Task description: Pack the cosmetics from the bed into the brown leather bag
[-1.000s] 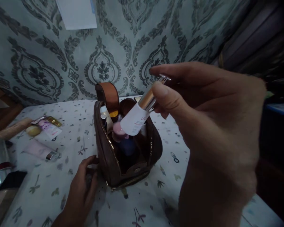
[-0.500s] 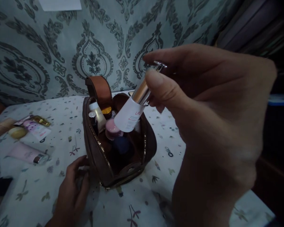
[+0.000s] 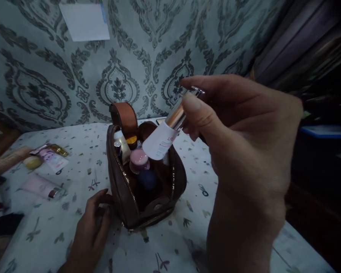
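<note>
Centrally, the bottle (image 3: 160, 140), white with a gold and silver neck, slants above the open mouth of the brown bag (image 3: 122, 197), its base pointing down and to the left. The right hand (image 3: 238, 140) pinches the neck between thumb and bent fingers, while the index finger reaches past its silver top. At the lower left, the left hand (image 3: 91, 227) lies beside the near left wall of the bag, fingers loosely bent and thumb apart from them; whether the fingertips press on the leather cannot be told. Within the bag, a pink jar (image 3: 139, 158) sits just behind a dark blue item (image 3: 147, 179); a white-capped tube (image 3: 122, 144) leans at the left wall, near a gold lid (image 3: 131, 141). An orange-brown strap (image 3: 127, 113) arches at the back of the bag. To the left, well apart from the bag, a pink tube (image 3: 38, 185) lies flat on the patterned cloth (image 3: 79, 182); behind it are a purple-printed tube (image 3: 52, 157) and a rounded yellow item (image 3: 32, 162). A white sheet (image 3: 86, 24) shows against the ornamented backdrop (image 3: 116, 60).
</note>
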`<state>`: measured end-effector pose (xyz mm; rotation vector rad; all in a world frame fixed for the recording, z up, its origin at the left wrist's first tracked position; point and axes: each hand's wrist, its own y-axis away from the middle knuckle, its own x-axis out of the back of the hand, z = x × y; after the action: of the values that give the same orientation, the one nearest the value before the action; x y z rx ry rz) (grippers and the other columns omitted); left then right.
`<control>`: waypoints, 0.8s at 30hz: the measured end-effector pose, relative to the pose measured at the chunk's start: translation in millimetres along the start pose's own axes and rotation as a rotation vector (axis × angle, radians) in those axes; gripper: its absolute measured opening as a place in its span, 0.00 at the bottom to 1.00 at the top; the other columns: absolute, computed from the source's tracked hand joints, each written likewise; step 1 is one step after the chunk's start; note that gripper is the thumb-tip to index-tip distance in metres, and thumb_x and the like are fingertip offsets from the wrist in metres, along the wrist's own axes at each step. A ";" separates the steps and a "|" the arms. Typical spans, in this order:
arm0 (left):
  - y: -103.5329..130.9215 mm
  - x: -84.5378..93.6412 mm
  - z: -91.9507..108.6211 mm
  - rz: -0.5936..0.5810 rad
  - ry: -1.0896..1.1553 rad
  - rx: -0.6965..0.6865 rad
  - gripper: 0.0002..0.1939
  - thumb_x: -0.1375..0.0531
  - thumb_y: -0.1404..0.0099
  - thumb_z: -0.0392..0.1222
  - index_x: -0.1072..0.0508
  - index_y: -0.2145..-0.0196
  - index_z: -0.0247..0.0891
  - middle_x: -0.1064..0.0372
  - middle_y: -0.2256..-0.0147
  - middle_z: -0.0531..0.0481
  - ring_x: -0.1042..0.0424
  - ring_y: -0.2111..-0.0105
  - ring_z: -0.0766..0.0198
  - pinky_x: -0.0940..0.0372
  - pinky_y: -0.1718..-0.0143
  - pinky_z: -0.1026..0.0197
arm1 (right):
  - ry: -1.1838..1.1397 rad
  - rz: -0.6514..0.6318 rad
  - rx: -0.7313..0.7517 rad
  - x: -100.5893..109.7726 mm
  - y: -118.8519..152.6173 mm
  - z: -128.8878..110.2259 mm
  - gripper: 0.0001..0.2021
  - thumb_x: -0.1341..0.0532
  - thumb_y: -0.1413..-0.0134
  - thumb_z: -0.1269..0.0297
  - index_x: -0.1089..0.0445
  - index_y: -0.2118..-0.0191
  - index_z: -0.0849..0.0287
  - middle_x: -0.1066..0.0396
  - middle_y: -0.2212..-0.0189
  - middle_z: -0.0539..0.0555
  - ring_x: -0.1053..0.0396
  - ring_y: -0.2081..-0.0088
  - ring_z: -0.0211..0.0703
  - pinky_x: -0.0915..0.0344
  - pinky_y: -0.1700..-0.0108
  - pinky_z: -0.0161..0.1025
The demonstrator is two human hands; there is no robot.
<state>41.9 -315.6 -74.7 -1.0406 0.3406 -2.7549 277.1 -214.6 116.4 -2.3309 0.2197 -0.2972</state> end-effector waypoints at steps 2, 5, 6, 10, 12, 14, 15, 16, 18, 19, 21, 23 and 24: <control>0.5 0.5 -2.9 -0.019 0.004 0.007 0.17 0.49 0.29 0.46 0.40 0.44 0.41 0.26 0.54 0.44 0.24 0.54 0.58 0.26 0.58 0.59 | -0.032 0.022 -0.002 -1.4 0.1 -0.8 0.11 0.33 0.45 0.64 0.24 0.57 0.63 0.26 0.71 0.53 0.26 0.68 0.46 0.29 0.67 0.44; 1.3 1.0 -7.2 -0.035 0.010 0.016 0.18 0.49 0.29 0.47 0.41 0.43 0.42 0.26 0.53 0.44 0.23 0.54 0.58 0.26 0.58 0.59 | -0.034 0.017 0.002 -2.7 0.4 -1.2 0.08 0.33 0.46 0.66 0.23 0.59 0.56 0.25 0.71 0.50 0.26 0.68 0.44 0.27 0.65 0.43; 1.3 1.1 -8.2 -0.037 0.012 0.018 0.19 0.49 0.29 0.47 0.41 0.43 0.42 0.26 0.52 0.43 0.23 0.54 0.58 0.26 0.58 0.59 | -0.032 0.014 0.005 -3.1 0.5 -1.2 0.08 0.33 0.46 0.65 0.23 0.59 0.55 0.26 0.72 0.49 0.26 0.68 0.43 0.27 0.66 0.42; -0.2 1.5 -8.2 -0.046 0.036 0.024 0.19 0.49 0.29 0.47 0.40 0.43 0.42 0.26 0.52 0.43 0.24 0.53 0.57 0.26 0.58 0.59 | -0.032 -0.009 0.002 -6.4 1.4 -1.0 0.08 0.33 0.46 0.64 0.24 0.59 0.55 0.25 0.71 0.48 0.27 0.70 0.39 0.28 0.68 0.38; -1.4 1.7 -5.8 -0.055 0.050 0.021 0.18 0.50 0.29 0.47 0.40 0.43 0.41 0.25 0.54 0.43 0.23 0.54 0.57 0.26 0.59 0.59 | -0.024 -0.044 -0.007 -8.1 1.8 -0.5 0.09 0.34 0.45 0.64 0.24 0.58 0.55 0.24 0.70 0.48 0.28 0.71 0.38 0.29 0.69 0.38; -2.7 1.5 -2.8 -0.038 0.056 0.012 0.18 0.50 0.29 0.47 0.40 0.44 0.41 0.24 0.56 0.44 0.22 0.58 0.58 0.26 0.60 0.59 | -0.014 -0.070 -0.010 -9.1 1.7 0.8 0.09 0.34 0.45 0.63 0.25 0.57 0.55 0.24 0.69 0.49 0.28 0.72 0.39 0.30 0.69 0.38; -3.3 1.3 -1.8 -0.022 0.059 0.008 0.18 0.50 0.29 0.48 0.39 0.45 0.41 0.24 0.57 0.44 0.22 0.60 0.58 0.26 0.61 0.59 | -0.007 -0.076 -0.010 -9.4 1.5 1.8 0.10 0.34 0.45 0.62 0.25 0.57 0.56 0.24 0.68 0.50 0.28 0.72 0.39 0.30 0.69 0.39; -3.9 1.1 -1.3 -0.005 0.063 0.003 0.18 0.50 0.29 0.48 0.38 0.45 0.41 0.24 0.57 0.44 0.22 0.61 0.58 0.26 0.62 0.59 | 0.003 -0.079 -0.011 -9.4 1.2 3.0 0.10 0.34 0.45 0.61 0.25 0.57 0.56 0.24 0.68 0.50 0.28 0.71 0.39 0.29 0.68 0.39; -4.6 0.6 -3.0 0.016 0.070 -0.009 0.18 0.49 0.30 0.48 0.38 0.46 0.41 0.24 0.58 0.43 0.22 0.61 0.58 0.26 0.62 0.59 | 0.024 -0.079 -0.012 -9.3 0.2 6.1 0.11 0.34 0.46 0.60 0.24 0.57 0.56 0.24 0.66 0.51 0.27 0.68 0.41 0.29 0.66 0.40; -4.8 0.3 -5.0 0.015 0.077 -0.016 0.18 0.49 0.30 0.48 0.37 0.45 0.41 0.24 0.58 0.43 0.22 0.61 0.58 0.26 0.61 0.58 | 0.035 -0.082 -0.011 -9.3 -0.3 7.8 0.12 0.35 0.46 0.59 0.25 0.56 0.56 0.24 0.65 0.52 0.27 0.67 0.42 0.29 0.66 0.40; -4.5 -0.1 -10.0 0.008 0.099 -0.029 0.19 0.47 0.31 0.48 0.37 0.45 0.42 0.24 0.56 0.42 0.22 0.59 0.56 0.26 0.60 0.58 | 0.053 -0.080 -0.004 -9.4 -1.4 11.3 0.12 0.35 0.45 0.59 0.24 0.56 0.56 0.24 0.64 0.53 0.26 0.64 0.44 0.29 0.64 0.40; -3.6 -1.0 -13.5 0.004 0.129 -0.017 0.21 0.45 0.32 0.48 0.37 0.44 0.42 0.25 0.55 0.42 0.22 0.59 0.55 0.27 0.59 0.57 | 0.064 -0.074 0.011 -9.9 -2.2 14.2 0.13 0.36 0.45 0.59 0.24 0.55 0.57 0.23 0.63 0.55 0.26 0.62 0.46 0.29 0.63 0.41; -2.9 -1.8 -13.8 0.008 0.144 -0.002 0.21 0.45 0.32 0.49 0.37 0.44 0.42 0.25 0.55 0.42 0.23 0.59 0.55 0.27 0.59 0.56 | 0.069 -0.075 0.015 -10.3 -2.4 15.3 0.13 0.36 0.44 0.59 0.24 0.55 0.57 0.23 0.62 0.55 0.26 0.61 0.46 0.30 0.62 0.41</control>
<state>33.8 -310.3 -85.1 -0.8410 0.3674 -2.8295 271.7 -200.1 106.2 -2.3200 0.1635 -0.4150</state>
